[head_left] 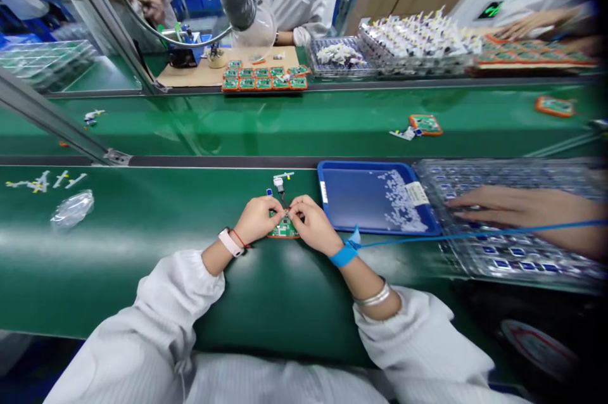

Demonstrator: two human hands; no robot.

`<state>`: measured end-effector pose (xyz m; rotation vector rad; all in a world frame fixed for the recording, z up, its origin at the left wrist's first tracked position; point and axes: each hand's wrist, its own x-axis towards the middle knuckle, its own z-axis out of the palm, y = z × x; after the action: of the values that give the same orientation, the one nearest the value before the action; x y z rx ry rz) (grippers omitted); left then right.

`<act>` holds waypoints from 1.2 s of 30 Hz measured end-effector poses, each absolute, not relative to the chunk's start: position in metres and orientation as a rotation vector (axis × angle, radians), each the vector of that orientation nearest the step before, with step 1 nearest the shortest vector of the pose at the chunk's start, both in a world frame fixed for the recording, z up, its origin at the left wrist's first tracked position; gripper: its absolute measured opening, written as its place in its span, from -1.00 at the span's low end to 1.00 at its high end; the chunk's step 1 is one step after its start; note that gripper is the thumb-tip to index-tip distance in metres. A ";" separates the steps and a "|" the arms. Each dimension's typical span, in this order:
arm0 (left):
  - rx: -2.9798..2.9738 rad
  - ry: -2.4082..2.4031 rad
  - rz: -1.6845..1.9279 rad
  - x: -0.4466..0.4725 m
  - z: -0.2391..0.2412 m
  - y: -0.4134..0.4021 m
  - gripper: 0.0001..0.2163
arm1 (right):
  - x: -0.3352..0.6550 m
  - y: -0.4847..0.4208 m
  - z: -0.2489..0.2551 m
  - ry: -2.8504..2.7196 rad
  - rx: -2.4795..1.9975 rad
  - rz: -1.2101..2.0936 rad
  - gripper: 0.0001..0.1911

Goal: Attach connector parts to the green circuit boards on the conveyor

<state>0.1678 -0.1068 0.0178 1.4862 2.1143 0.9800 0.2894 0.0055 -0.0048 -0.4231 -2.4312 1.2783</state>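
A small green circuit board in an orange frame [284, 228] lies on the green bench top in front of me. My left hand [256, 219] and my right hand [311, 223] are both closed on it from either side, fingertips pinching at its top edge, where a thin wire leads up to a small white and blue connector [280, 183]. A blue strap is round my right wrist, and its blue cord [475, 234] runs off to the right.
A blue tray [365, 198] with small white bits lies right of my hands. Another person's hand [503, 208] rests on a clear tray of blue parts [513, 258]. A plastic bag [72, 209] lies left. Across the belt, boards in orange frames [264, 77] and people in white coats.
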 end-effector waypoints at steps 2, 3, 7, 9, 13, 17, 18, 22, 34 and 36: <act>1.501 2.115 0.960 0.167 0.018 -0.106 -0.88 | 0.289 0.006 -0.005 -2.436 -0.408 1.274 -0.84; 1.508 2.135 0.957 0.166 0.018 -0.107 -0.89 | 0.288 0.006 -0.006 -2.438 -0.402 1.276 -0.84; 1.518 2.313 0.988 0.169 0.018 -0.121 -0.90 | 0.290 0.004 -0.002 -2.405 -0.404 1.259 -0.84; 1.641 2.281 0.938 0.171 0.017 -0.132 -0.70 | 0.293 0.004 0.006 -2.351 -0.368 1.240 -0.85; 1.877 2.139 0.734 0.174 0.018 -0.147 -0.38 | 0.301 0.010 0.025 -2.189 -0.328 1.296 -0.86; 1.737 2.099 0.808 0.166 0.021 -0.144 -0.42 | 0.306 0.027 0.030 -2.023 -0.415 1.450 -0.77; 1.631 2.074 0.890 0.161 0.022 -0.141 -0.41 | 0.307 0.032 0.029 -1.996 -0.444 1.464 -0.75; 1.054 1.826 1.356 0.119 0.031 -0.113 -0.50 | 0.307 0.046 0.019 -1.953 -0.535 1.445 -0.67; 1.124 2.496 1.626 0.005 0.027 0.002 -0.44 | 0.310 0.056 0.000 -2.089 -0.572 1.331 -0.64; 1.182 2.531 1.520 0.000 0.021 -0.006 -0.45 | 0.310 0.056 0.001 -2.103 -0.573 1.328 -0.63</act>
<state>-0.0002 -0.0056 0.0207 1.1816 2.5312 1.5205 0.3102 0.0556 0.0007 -0.5729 -2.1032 1.3284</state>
